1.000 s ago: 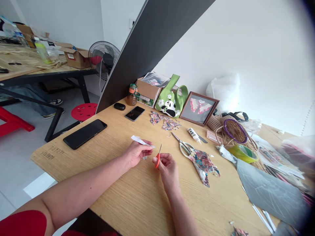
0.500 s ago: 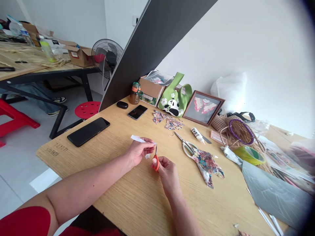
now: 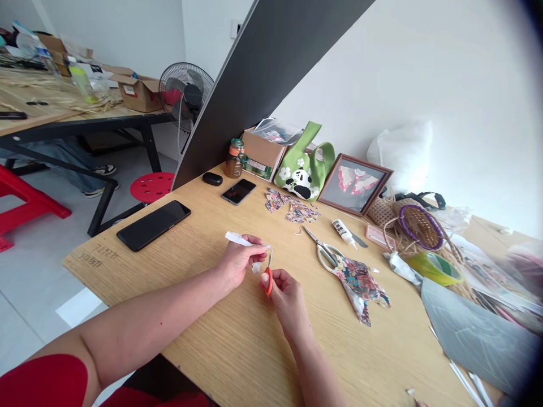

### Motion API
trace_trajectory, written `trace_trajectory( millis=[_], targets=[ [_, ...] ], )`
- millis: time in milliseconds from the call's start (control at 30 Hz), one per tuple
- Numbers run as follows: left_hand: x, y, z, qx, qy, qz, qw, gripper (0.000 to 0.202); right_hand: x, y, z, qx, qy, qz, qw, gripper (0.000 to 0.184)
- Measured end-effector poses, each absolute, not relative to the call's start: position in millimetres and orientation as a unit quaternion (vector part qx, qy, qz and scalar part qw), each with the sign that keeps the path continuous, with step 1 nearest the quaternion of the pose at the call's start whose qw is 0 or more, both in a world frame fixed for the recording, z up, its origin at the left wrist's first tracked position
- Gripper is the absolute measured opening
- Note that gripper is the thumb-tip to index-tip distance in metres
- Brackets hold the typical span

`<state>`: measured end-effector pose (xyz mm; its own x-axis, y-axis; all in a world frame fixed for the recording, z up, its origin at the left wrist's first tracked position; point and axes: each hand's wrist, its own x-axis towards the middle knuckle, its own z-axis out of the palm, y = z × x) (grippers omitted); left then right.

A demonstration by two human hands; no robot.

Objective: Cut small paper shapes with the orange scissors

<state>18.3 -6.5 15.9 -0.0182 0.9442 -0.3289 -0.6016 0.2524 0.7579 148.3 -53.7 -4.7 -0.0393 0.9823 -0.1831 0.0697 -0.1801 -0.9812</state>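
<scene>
A narrow white paper strip [image 3: 237, 238] is pinched in my left hand [image 3: 240, 261], one end sticking out to the left and the other at the fingertips. My right hand [image 3: 288, 299] grips small orange-handled scissors [image 3: 269, 277], thumb on the handle, blades pointing up beside the left fingertips. Whether the blades touch the paper I cannot make out. Below the left fingers shows a small white piece [image 3: 256, 267]. Larger white-handled scissors [image 3: 326, 254] lie to the right, partly under floral fabric [image 3: 360, 280].
Two phones [image 3: 154, 225] lie at the left and back of the wooden table [image 3: 203, 339]. Floral scraps [image 3: 292, 206], a green panda bag [image 3: 303, 175], a framed butterfly [image 3: 356, 183] and a glue bottle [image 3: 343, 233] sit farther back. Woven baskets [image 3: 419, 226] and grey film [image 3: 475, 322] crowd the right.
The small white piece under my left fingers has shifted slightly up. The scissors and both hands stay almost in place, and the camera view has turned a little.
</scene>
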Motion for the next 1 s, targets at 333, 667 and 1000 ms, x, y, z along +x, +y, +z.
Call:
trace_trajectory(
  millis=[333, 667, 1000],
  targets=[
    [22.9, -11.7, 16.8, 0.214, 0.438, 0.558, 0.671, 0.02, 148.4, -53.7, -5.8, -0.542, -0.462, 0.555, 0.43, 0.054],
    [23.8, -14.0, 20.1, 0.202, 0.448, 0.549, 0.676, 0.018, 149.1, -53.0, -7.0, -0.544, -0.463, 0.549, 0.435, 0.053],
    [23.1, -12.3, 16.9, 0.216, 0.421, 0.538, 0.698, 0.012, 151.3, -52.1, -6.4, -0.541, -0.444, 0.562, 0.441, 0.053]
  ],
)
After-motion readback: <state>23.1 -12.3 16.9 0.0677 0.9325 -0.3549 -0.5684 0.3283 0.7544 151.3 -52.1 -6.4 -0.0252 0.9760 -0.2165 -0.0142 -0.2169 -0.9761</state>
